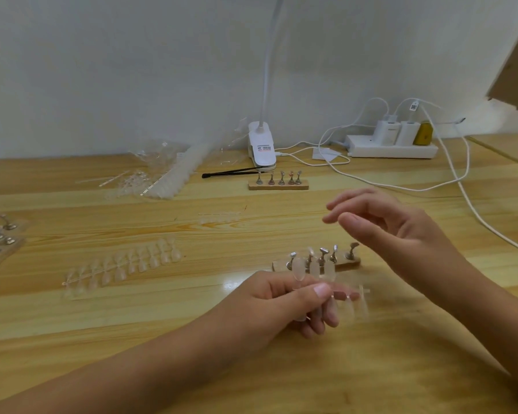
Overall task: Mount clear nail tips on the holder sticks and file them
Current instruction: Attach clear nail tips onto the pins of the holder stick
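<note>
Nail-tip strip (314, 271) is being pinched in left hand (281, 303), right hand (401, 231) being held spread; one tip should be twisted off gently.

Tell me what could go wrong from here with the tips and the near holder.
1. The left hand pinches the clear tip strip right in front of the near holder; a slip could knock its sticks over.
2. The right hand hovers open above those sticks and might bump them when reaching for a tip.
</note>
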Available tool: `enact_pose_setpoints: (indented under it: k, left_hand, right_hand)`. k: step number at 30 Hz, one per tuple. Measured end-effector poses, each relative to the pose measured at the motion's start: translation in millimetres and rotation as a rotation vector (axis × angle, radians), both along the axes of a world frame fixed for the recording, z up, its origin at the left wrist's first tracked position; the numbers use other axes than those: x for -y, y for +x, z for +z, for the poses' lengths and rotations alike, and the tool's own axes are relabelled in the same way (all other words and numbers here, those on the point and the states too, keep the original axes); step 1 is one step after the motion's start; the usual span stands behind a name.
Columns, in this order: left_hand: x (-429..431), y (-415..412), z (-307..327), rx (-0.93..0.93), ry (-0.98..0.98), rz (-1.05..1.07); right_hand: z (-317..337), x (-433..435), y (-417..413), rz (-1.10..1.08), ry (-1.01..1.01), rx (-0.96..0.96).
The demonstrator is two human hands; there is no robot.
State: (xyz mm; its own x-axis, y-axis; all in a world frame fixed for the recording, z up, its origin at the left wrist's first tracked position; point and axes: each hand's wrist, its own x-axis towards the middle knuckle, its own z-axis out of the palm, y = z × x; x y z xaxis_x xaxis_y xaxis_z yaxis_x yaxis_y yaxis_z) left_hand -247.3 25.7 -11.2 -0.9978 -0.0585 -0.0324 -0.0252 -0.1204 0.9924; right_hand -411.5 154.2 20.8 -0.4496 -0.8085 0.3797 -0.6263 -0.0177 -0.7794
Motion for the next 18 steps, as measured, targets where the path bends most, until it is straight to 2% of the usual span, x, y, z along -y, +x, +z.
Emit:
enact_pose_setpoints:
  k: [7,13,18]
  left_hand:
    - [2.0,-3.0,-3.2,0.027,0.207,0.066]
    - [0.3,-2.8,-1.0,0.039,0.220,0.120]
    - [4.0,-2.7,2.1,0.031,0.316,0.137]
  right_hand:
    - [3.4,-2.5,11.9,0.062,0.009,-0.201]
    - [1.2,-2.5,15.4,0.097,-0.025,-0.320]
    - [-1.7,-0.9,21.6,0.177,-0.034,-0.411]
